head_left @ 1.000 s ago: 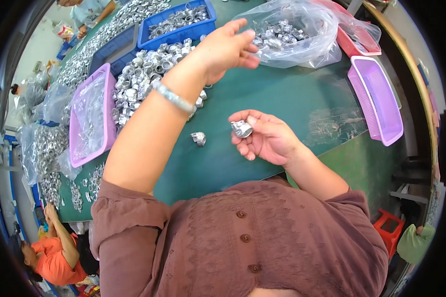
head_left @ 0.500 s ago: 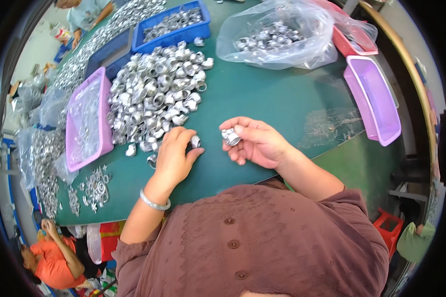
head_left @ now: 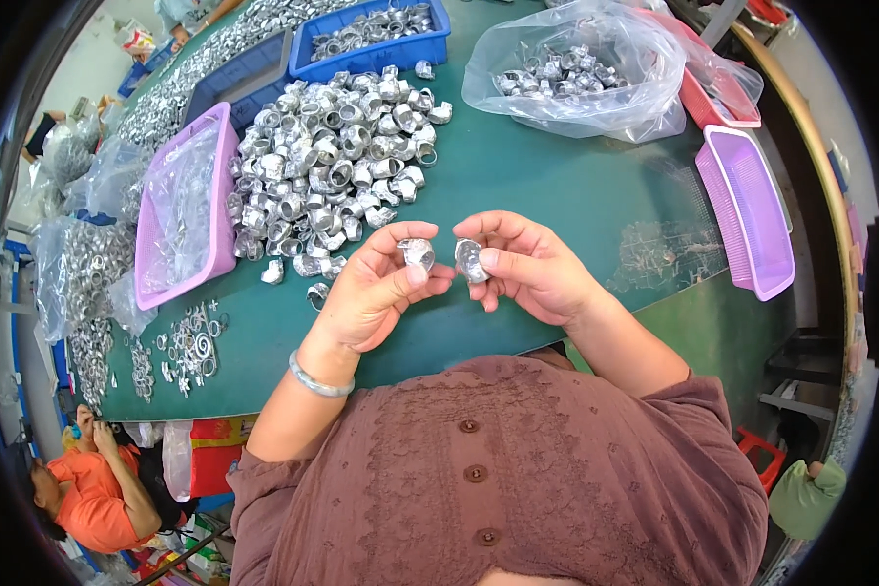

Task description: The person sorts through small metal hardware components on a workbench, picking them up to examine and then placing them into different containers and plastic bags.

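Note:
Between thumb and fingers, my left hand [head_left: 366, 293] pinches a chunky silver metal ring [head_left: 417, 254]. A second silver ring [head_left: 470, 261], its wide face turned upward, is gripped the same way by my right hand [head_left: 537, 273]. Both hands are close together above the green table, and the two rings are a small gap apart. Just beyond my left hand lies a big heap of similar silver rings [head_left: 332, 161]. One loose ring [head_left: 317, 295] rests beside my left wrist.
Left of the heap stands a pink basket [head_left: 227, 186] lined with plastic; behind are blue trays [head_left: 371, 63]. A clear bag [head_left: 596, 112] of metal pieces lies far right, near a purple basket [head_left: 752, 210]. Small parts [head_left: 193, 347] are scattered left. A person in orange [head_left: 103, 503] sits lower left.
My left hand has lifted a ring off the table near the heap and brought it up beside the right hand's ring. The right-hand ring has been turned. The view has shifted slightly.

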Action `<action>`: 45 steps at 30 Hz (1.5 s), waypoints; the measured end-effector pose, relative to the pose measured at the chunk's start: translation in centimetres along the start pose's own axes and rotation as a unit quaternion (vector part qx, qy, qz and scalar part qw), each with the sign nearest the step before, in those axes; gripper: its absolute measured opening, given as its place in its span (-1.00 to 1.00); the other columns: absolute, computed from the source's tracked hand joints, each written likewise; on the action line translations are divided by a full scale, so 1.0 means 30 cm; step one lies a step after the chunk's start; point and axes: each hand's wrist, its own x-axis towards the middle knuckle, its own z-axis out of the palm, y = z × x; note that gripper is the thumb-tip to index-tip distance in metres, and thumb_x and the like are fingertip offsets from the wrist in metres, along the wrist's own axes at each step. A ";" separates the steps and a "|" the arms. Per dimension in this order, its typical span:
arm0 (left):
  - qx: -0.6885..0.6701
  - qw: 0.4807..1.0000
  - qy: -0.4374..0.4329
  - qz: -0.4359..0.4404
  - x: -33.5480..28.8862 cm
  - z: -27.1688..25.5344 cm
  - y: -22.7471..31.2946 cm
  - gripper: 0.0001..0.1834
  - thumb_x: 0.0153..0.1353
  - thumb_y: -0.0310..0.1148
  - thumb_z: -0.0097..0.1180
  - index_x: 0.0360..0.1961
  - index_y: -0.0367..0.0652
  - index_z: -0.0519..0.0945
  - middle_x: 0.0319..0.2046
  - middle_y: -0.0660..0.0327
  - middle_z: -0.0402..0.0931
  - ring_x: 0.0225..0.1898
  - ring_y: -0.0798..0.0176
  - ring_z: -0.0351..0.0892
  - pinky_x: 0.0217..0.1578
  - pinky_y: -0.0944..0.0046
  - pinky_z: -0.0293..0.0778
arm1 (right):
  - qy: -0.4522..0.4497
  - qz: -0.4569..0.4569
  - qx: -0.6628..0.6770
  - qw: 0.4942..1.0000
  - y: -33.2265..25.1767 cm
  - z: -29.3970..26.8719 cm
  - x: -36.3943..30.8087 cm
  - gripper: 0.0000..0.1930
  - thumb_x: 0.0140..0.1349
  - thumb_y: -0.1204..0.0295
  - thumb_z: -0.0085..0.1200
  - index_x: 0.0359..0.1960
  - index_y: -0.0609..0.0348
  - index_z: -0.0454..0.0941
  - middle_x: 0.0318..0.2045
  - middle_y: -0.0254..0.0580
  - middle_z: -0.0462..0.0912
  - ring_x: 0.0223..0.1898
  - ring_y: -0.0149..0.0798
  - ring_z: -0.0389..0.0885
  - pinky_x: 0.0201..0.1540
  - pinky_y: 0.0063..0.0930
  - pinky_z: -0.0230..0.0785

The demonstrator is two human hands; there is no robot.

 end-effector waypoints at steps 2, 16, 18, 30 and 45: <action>0.046 0.999 0.011 0.016 -0.007 -0.005 -0.009 -0.58 0.05 -0.54 0.09 -0.01 -0.23 0.35 -0.30 0.22 0.46 -0.27 0.26 0.51 -0.18 0.34 0.47 | 0.000 -0.011 -0.047 0.999 -0.003 0.004 0.000 -0.73 0.15 0.50 -0.02 -0.08 0.21 0.39 -0.39 -0.29 0.49 -0.45 -0.46 0.47 -0.45 -0.61 0.41; 0.254 0.962 0.020 0.102 -0.055 0.020 0.000 -0.41 0.00 -0.70 0.03 0.11 -0.25 0.20 -0.17 0.15 0.36 -0.21 0.39 0.41 -0.22 0.42 0.41 | -0.012 -0.045 -0.128 0.991 0.026 0.030 0.018 -0.63 0.13 0.52 -0.01 0.00 0.26 0.31 -0.24 -0.19 0.48 -0.32 -0.46 0.48 -0.38 -0.61 0.40; 0.303 0.948 0.030 0.092 -0.055 0.004 0.004 -0.44 -0.02 -0.67 0.08 0.06 -0.28 0.23 -0.23 0.17 0.40 -0.26 0.41 0.43 -0.27 0.45 0.41 | -0.014 -0.045 -0.130 0.990 0.027 0.032 0.020 -0.63 0.13 0.53 0.00 0.00 0.26 0.31 -0.23 -0.18 0.48 -0.32 -0.46 0.48 -0.38 -0.61 0.40; 0.124 0.992 0.000 -0.007 -0.044 -0.024 0.010 -0.63 0.09 -0.40 0.11 -0.09 -0.31 0.37 -0.33 0.18 0.48 -0.40 0.40 0.47 -0.43 0.47 0.40 | 0.008 0.023 -0.045 0.999 0.018 0.038 0.025 -0.73 0.16 0.49 -0.03 -0.09 0.27 0.38 -0.40 -0.23 0.52 -0.44 -0.45 0.50 -0.43 -0.59 0.42; -0.062 0.990 -0.015 -0.128 -0.028 -0.046 -0.046 -0.59 0.21 -0.10 -0.10 -0.22 -0.30 0.43 -0.42 0.16 0.50 -0.54 0.41 0.50 -0.56 0.57 0.43 | 0.047 0.113 0.054 0.991 0.051 0.007 0.040 -0.81 0.22 0.33 -0.09 -0.34 0.22 0.36 -0.52 -0.18 0.52 -0.62 -0.36 0.53 -0.67 -0.61 0.37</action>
